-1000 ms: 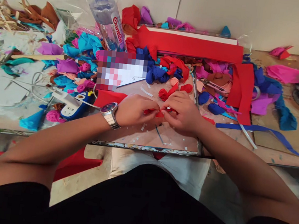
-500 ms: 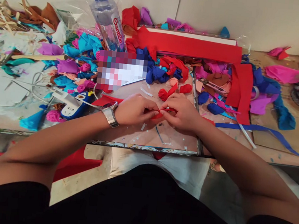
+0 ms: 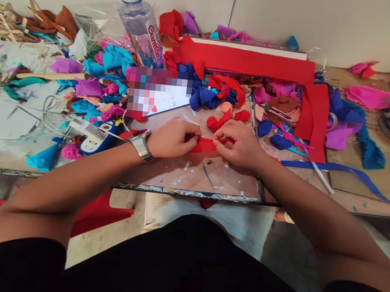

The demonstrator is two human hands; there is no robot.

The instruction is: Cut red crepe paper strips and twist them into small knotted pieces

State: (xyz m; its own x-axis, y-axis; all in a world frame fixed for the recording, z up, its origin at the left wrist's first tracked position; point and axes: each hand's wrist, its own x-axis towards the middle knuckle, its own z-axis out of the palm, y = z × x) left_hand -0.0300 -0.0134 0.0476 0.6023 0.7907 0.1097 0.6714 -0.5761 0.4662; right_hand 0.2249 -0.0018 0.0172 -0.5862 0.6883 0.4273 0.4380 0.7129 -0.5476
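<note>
two hands meet at the table's near edge. our left hand (image 3: 173, 138), wristwatch (image 3: 141, 144) on it, pinches one end of a red fabric strip (image 3: 205, 144); our right hand (image 3: 242, 145) pinches the other end. fingers cover both strip ends. farther right, scissors (image 3: 278, 112) lie half buried in scraps.

**A:** what was on the worktable (image 3: 178, 174)?

**B:** loads. Water bottle (image 3: 140, 24) at the back, long red felt strip (image 3: 249, 61) beside it, blue ribbon (image 3: 339, 169) trailing right, a white power strip (image 3: 89, 137) left, plus coloured felt scraps (image 3: 98, 68) everywhere.
</note>
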